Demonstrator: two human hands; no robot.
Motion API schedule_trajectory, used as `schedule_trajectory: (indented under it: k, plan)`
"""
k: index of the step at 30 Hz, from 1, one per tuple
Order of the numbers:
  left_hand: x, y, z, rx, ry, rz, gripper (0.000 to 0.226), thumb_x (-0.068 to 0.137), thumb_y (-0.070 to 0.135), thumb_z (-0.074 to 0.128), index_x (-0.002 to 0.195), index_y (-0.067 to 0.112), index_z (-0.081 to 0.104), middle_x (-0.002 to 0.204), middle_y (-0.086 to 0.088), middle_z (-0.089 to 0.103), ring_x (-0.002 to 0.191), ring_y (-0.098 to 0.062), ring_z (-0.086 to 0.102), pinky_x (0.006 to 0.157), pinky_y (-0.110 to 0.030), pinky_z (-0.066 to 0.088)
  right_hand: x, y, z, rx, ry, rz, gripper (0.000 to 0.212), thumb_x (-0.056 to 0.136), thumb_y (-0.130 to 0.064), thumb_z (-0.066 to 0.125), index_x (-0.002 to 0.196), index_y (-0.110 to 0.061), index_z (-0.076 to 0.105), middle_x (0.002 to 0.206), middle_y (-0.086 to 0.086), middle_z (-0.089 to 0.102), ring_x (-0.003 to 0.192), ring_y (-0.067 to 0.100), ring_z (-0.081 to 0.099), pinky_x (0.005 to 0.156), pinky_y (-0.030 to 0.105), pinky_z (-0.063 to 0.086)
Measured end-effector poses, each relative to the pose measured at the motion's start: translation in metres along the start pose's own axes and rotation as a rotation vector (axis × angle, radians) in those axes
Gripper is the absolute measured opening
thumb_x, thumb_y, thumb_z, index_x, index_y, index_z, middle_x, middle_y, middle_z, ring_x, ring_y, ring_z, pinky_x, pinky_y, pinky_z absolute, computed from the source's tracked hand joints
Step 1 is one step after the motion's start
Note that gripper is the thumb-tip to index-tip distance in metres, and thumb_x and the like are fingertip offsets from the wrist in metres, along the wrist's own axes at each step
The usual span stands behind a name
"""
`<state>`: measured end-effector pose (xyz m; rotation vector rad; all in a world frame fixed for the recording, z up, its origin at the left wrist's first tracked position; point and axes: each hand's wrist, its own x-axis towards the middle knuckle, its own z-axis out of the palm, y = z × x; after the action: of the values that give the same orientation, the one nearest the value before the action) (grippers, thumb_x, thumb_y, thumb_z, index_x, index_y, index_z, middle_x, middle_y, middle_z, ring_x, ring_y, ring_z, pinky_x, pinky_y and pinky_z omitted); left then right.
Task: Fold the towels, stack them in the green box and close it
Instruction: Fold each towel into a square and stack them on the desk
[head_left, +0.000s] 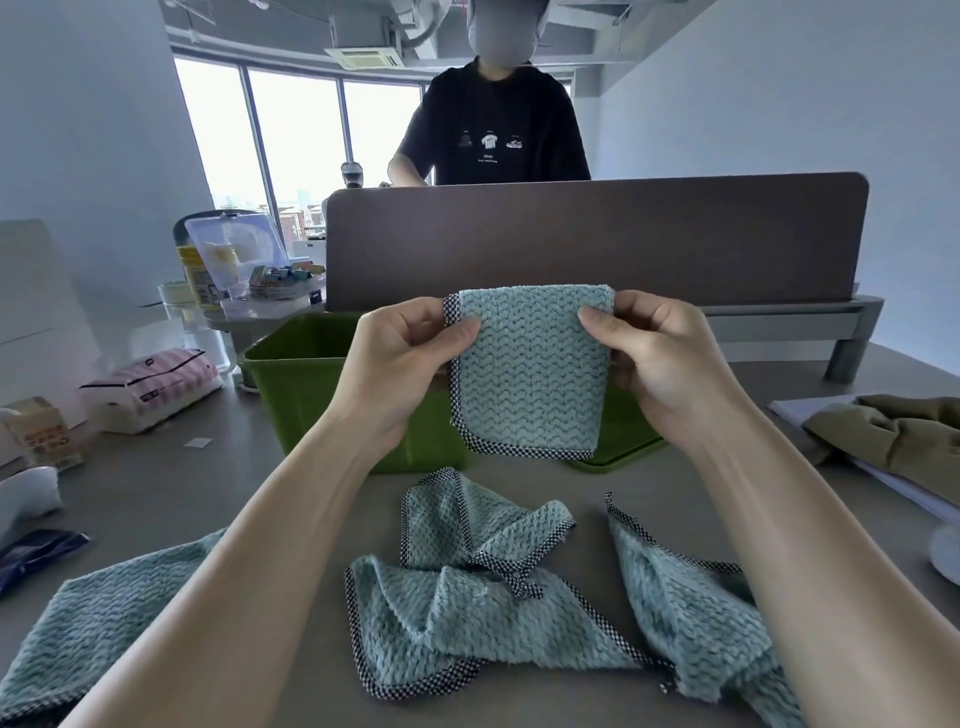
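Observation:
I hold a folded teal towel (530, 384) with checkered trim upright in the air, above the open green box (301, 379). My left hand (400, 358) pinches its top left corner and my right hand (660, 358) pinches its top right corner. The box's green lid (623, 441) lies partly hidden behind the held towel, to the right of the box. Three more teal towels lie unfolded on the grey table: a crumpled one (467, 597) in the middle, one (696, 608) at the right under my forearm, and one (88, 623) at the near left.
A brown desk divider (597, 239) stands behind the box, with a person in a black shirt (493, 124) beyond it. A striped tissue pack (156, 384) and a carton (44, 431) sit at left. An olive cloth (898, 431) lies on papers at right. Clear plastic containers (244, 260) stand at back left.

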<state>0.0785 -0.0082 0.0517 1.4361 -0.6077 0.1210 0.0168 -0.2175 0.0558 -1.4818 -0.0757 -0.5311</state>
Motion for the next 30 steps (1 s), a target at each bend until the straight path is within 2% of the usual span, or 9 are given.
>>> schedule_trajectory:
  k: [4, 9, 13, 15, 17, 20, 25, 28, 30]
  plan:
    - [0.001, -0.0018, 0.0023, -0.011, 0.001, -0.019, 0.008, 0.093, 0.01, 0.064, 0.096, 0.009, 0.072, 0.087, -0.004, 0.077, 0.078, -0.013, 0.071, 0.068, -0.027, 0.057, 0.0003, 0.0013, 0.0011, -0.034, 0.05, -0.017, 0.009, 0.09, -0.011, 0.069, 0.092, -0.017, 0.076, 0.099, 0.007, 0.076, 0.094, 0.025, 0.071, 0.091, 0.053, 0.054]
    - [-0.001, -0.0042, 0.0059, -0.036, -0.009, -0.015, 0.015, 0.091, 0.009, 0.067, 0.106, 0.007, 0.07, 0.098, -0.007, 0.076, 0.09, -0.018, 0.071, 0.079, -0.033, 0.057, -0.0007, 0.0029, 0.0035, -0.029, 0.053, -0.04, 0.013, 0.096, -0.014, 0.063, 0.102, -0.016, 0.075, 0.101, 0.006, 0.077, 0.099, 0.024, 0.073, 0.092, 0.048, 0.057]
    - [-0.0007, -0.0048, 0.0068, -0.045, -0.011, 0.028, 0.031, 0.086, 0.003, 0.071, 0.116, 0.004, 0.065, 0.11, -0.011, 0.074, 0.104, -0.025, 0.07, 0.086, -0.035, 0.057, -0.0038, -0.0004, 0.0008, -0.029, -0.156, 0.034, 0.03, 0.087, -0.03, 0.071, 0.112, -0.014, 0.071, 0.108, 0.005, 0.076, 0.102, 0.025, 0.072, 0.083, 0.042, 0.058]
    - [-0.0004, -0.0051, 0.0068, -0.05, 0.007, 0.03, 0.031, 0.087, 0.003, 0.07, 0.117, 0.005, 0.065, 0.111, -0.011, 0.073, 0.106, -0.026, 0.07, 0.089, -0.037, 0.057, -0.0051, -0.0015, -0.002, -0.039, -0.28, 0.09, 0.041, 0.078, -0.031, 0.075, 0.114, -0.012, 0.069, 0.111, 0.006, 0.075, 0.103, 0.025, 0.072, 0.082, 0.042, 0.059]
    - [0.0, -0.0061, 0.0066, -0.062, 0.018, 0.025, 0.031, 0.087, 0.004, 0.07, 0.118, 0.005, 0.065, 0.112, -0.011, 0.073, 0.107, -0.026, 0.069, 0.09, -0.039, 0.056, -0.0055, -0.0002, -0.0031, -0.059, -0.341, 0.093, 0.042, 0.072, -0.025, 0.077, 0.11, -0.01, 0.07, 0.11, 0.006, 0.076, 0.102, 0.024, 0.072, 0.082, 0.041, 0.06]
    - [-0.0008, -0.0047, 0.007, -0.106, 0.011, -0.019, 0.029, 0.087, 0.01, 0.07, 0.115, 0.004, 0.067, 0.111, -0.011, 0.074, 0.104, -0.025, 0.07, 0.085, -0.035, 0.057, -0.0022, 0.0041, -0.0035, -0.055, -0.261, 0.03, 0.033, 0.07, -0.021, 0.076, 0.1, -0.01, 0.072, 0.1, 0.005, 0.077, 0.094, 0.022, 0.074, 0.073, 0.032, 0.06]
    - [-0.0028, -0.0027, 0.0078, -0.174, -0.065, -0.112, 0.02, 0.092, 0.013, 0.065, 0.109, 0.004, 0.069, 0.1, -0.009, 0.075, 0.086, -0.016, 0.072, 0.068, -0.025, 0.058, 0.0022, 0.0076, -0.0035, -0.014, -0.187, 0.011, 0.036, 0.072, -0.023, 0.077, 0.105, -0.008, 0.073, 0.105, 0.013, 0.076, 0.101, 0.03, 0.072, 0.089, 0.043, 0.057]
    - [-0.0002, -0.0061, 0.0067, -0.121, 0.005, -0.058, 0.018, 0.094, 0.012, 0.063, 0.106, 0.001, 0.07, 0.102, -0.013, 0.074, 0.091, -0.02, 0.07, 0.08, -0.032, 0.059, 0.0015, 0.007, -0.0031, -0.041, -0.19, 0.016, 0.037, 0.073, -0.026, 0.076, 0.105, -0.008, 0.072, 0.104, 0.012, 0.076, 0.097, 0.028, 0.073, 0.086, 0.044, 0.057]
    - [0.0018, -0.0088, 0.0057, -0.07, 0.056, -0.019, 0.021, 0.095, 0.014, 0.063, 0.102, -0.006, 0.068, 0.103, -0.023, 0.071, 0.092, -0.025, 0.065, 0.088, -0.043, 0.053, 0.0013, 0.0065, -0.0029, -0.047, -0.188, 0.02, 0.035, 0.076, -0.027, 0.075, 0.106, -0.008, 0.071, 0.104, 0.012, 0.076, 0.097, 0.028, 0.073, 0.082, 0.042, 0.058]
